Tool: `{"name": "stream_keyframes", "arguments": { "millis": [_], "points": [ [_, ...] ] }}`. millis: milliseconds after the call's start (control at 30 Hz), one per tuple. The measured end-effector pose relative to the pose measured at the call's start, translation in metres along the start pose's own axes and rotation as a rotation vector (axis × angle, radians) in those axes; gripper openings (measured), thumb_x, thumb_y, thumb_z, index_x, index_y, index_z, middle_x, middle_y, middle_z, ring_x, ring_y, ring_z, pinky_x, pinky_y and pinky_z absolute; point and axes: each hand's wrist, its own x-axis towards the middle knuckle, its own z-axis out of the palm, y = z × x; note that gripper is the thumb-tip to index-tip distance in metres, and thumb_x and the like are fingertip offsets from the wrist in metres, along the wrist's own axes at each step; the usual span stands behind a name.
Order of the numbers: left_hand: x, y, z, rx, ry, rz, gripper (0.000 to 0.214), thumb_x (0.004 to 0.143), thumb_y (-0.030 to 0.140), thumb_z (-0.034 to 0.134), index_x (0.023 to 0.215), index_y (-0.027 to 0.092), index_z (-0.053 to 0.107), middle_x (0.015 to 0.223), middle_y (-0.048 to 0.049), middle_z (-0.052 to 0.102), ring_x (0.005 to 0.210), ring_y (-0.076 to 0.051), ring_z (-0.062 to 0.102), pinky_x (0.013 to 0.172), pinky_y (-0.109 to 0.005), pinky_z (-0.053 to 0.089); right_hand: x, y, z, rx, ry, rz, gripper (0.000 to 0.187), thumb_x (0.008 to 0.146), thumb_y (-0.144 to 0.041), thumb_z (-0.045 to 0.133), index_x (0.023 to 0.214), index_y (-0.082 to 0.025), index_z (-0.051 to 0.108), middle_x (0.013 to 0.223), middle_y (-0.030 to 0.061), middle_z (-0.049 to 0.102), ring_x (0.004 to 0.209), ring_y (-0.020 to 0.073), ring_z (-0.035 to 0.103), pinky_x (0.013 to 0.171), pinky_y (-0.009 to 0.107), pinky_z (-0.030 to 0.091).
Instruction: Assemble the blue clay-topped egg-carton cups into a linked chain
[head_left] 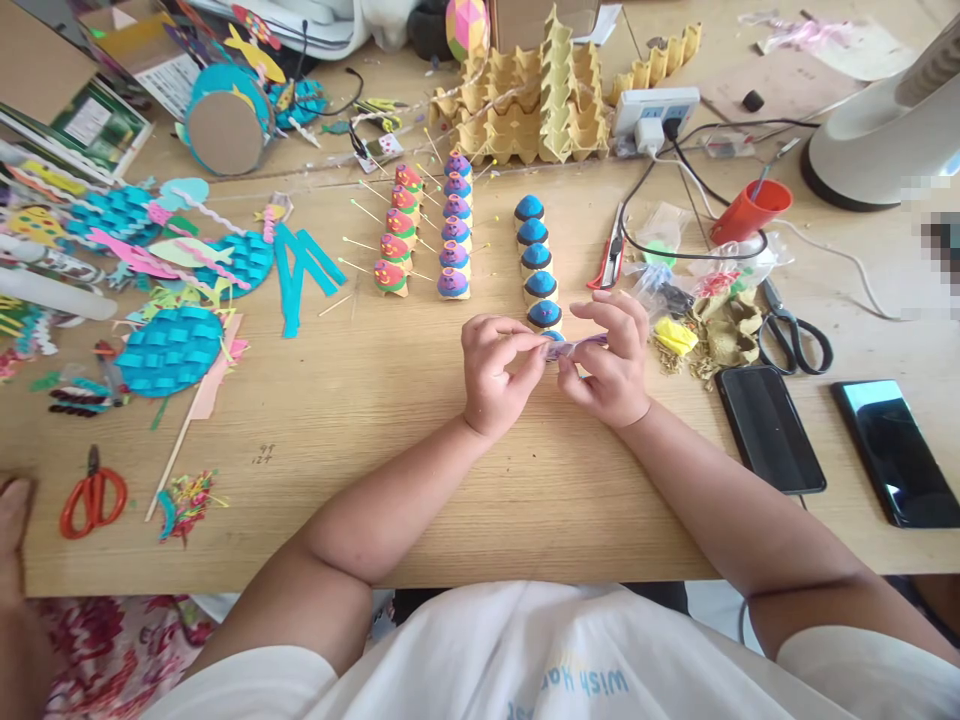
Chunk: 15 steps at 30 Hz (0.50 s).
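My left hand (pixel 504 378) and my right hand (pixel 611 365) are close together over the near end of a row of egg-carton cups topped with blue domes (pixel 540 284). Between their fingertips they pinch a small purple strip (pixel 562 349) with a whitish, shiny part; whether it is wrapped in plastic I cannot make out. The nearest blue dome is partly hidden behind my fingers. To the left stand a row of purple caterpillar-like figures (pixel 454 256) and a red-and-green row (pixel 394 247), both with small faces and thin sticks poking out.
Egg cartons (pixel 517 100) and a power strip (pixel 656 110) lie at the back. On the right are a box cutter (pixel 611 250), a red cup (pixel 750 213), black scissors (pixel 795 335) and two phones (pixel 772 430). Blue woven paper crafts (pixel 171 350) and orange scissors (pixel 93 500) lie left.
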Motion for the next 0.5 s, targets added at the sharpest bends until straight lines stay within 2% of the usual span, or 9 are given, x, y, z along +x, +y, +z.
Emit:
{"name": "stream_keyframes", "arguments": {
  "millis": [233,367,433,500],
  "points": [
    [0.0014,0.0036,0.0006,-0.059,-0.078,-0.029,0.009,0.101,0.033,0.071,0.1,0.025,0.072,0.102,-0.0013,0.074,0.103,-0.017,0.068,0.102,-0.039,0.049,0.0009,-0.0015,0.0,0.001,0.02,0.0,0.023,0.095,-0.027,0.066,0.075,-0.021,0.058,0.13,0.0079,0.067,0.127,0.0308,0.061,0.109,0.057,0.052],
    [0.0006,0.002,0.0007,-0.035,-0.051,-0.021,0.009,0.102,0.032,0.071,0.096,0.026,0.074,0.1,-0.001,0.073,0.101,-0.017,0.067,0.1,-0.038,0.049,0.0011,-0.0013,-0.0014,0.044,-0.008,-0.047,0.015,0.093,-0.022,0.066,0.079,-0.023,0.058,0.131,0.0068,0.069,0.126,0.0299,0.063,0.106,0.056,0.054],
    [0.0,0.0004,0.001,-0.038,-0.025,-0.018,0.01,0.102,0.031,0.071,0.093,0.025,0.073,0.098,-0.0006,0.073,0.1,-0.017,0.066,0.099,-0.038,0.05,0.0011,-0.0007,-0.0021,0.085,-0.037,-0.067,0.01,0.094,-0.021,0.063,0.084,-0.024,0.06,0.132,0.0068,0.069,0.125,0.0295,0.064,0.103,0.054,0.056],
    [-0.0008,-0.001,0.0014,-0.053,-0.007,-0.032,0.013,0.102,0.032,0.07,0.09,0.025,0.071,0.097,-0.0004,0.073,0.099,-0.017,0.066,0.098,-0.038,0.05,0.0007,0.0006,-0.0023,0.113,-0.07,-0.054,0.004,0.097,-0.03,0.064,0.097,-0.026,0.064,0.134,0.0083,0.068,0.125,0.0305,0.065,0.102,0.054,0.056]
  ]
}}
